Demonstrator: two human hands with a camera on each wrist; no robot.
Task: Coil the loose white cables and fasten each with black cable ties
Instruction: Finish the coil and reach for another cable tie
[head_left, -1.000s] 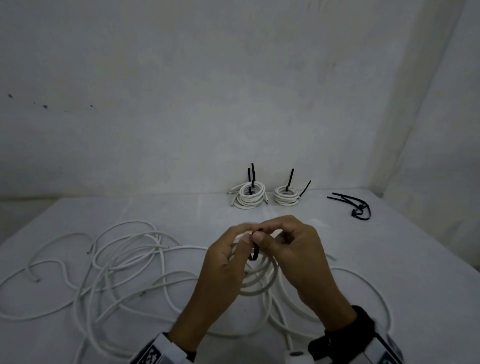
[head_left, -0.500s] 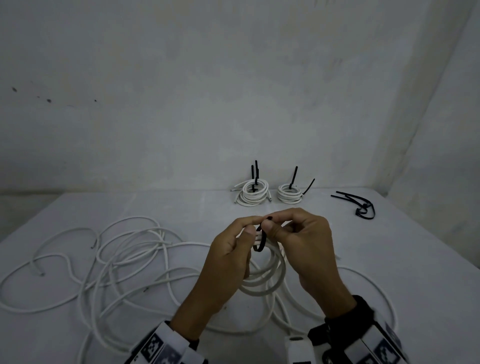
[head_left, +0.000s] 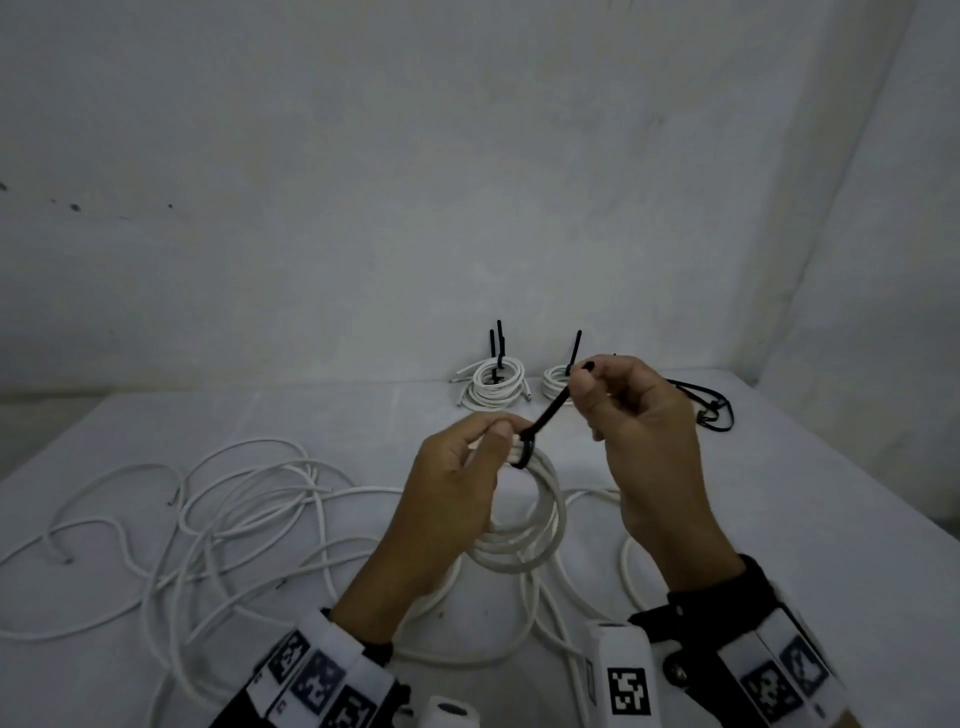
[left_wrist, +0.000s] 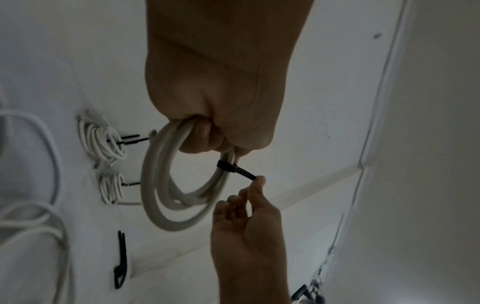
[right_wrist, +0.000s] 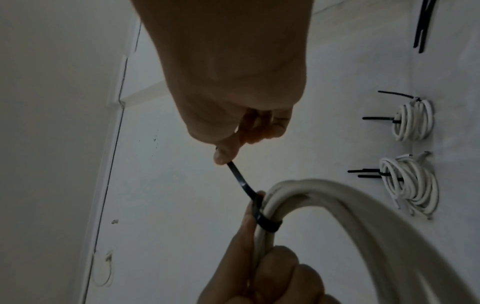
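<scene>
the left hand (head_left: 457, 499) holds a small coil of white cable (head_left: 535, 525) up above the table (head_left: 779, 519), thumb and fingers curled round and pinching the bundled strands at its top. a black cable tie (head_left: 540, 426) is already looped round those strands just beside the left thumb, and the right hand (head_left: 644, 431) pinches the tie's free tail between thumb and forefinger, the other fingers curled in, with the tail drawn out taut up and to the right. this looks like the cinching step, and the loop appears snug on the bundle in the wrist views. two finished coils (head_left: 493, 384) lie at the far edge of the table, each with black tie tails standing up, so two cables appear done and this is the third. a tangle of loose white cable (head_left: 234, 509) lies spread on the left of the table, not yet coiled; how many cables it holds cannot be told. spare black ties (head_left: 711, 410) lie at the far right for what is left.
</scene>
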